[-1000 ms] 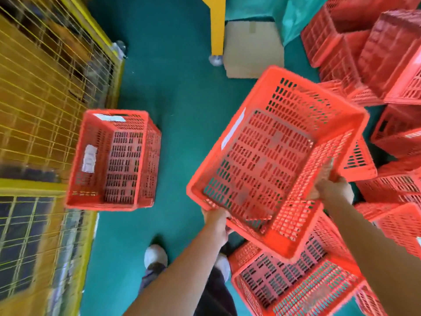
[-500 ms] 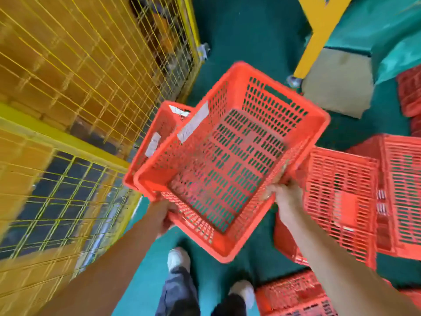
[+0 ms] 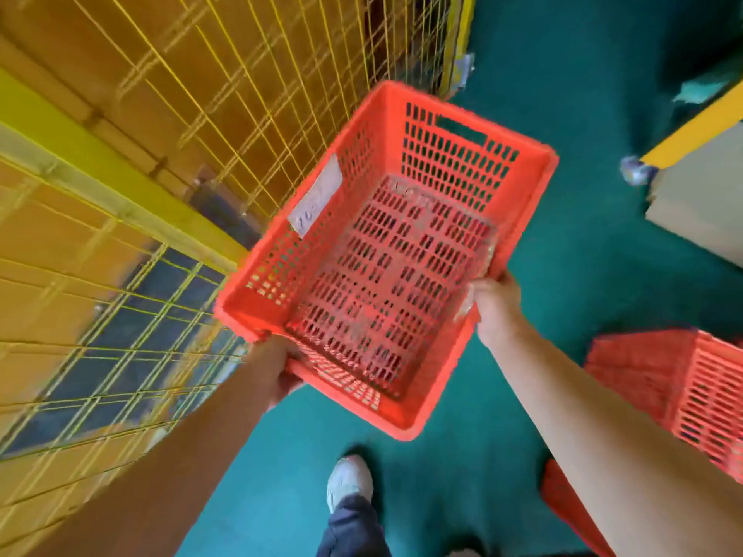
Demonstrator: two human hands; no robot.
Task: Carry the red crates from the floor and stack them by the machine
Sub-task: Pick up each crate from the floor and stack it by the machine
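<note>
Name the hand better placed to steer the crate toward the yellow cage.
Left, probably. The left hand grips the crate at the corner nearest the yellow cage; the right hand holds the rim away from it.

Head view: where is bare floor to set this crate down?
Bare green floor lies right of the held crate, up to the cardboard box, and near the shoe beside the yellow fence. Crowded at lower right, where other crates sit.
</note>
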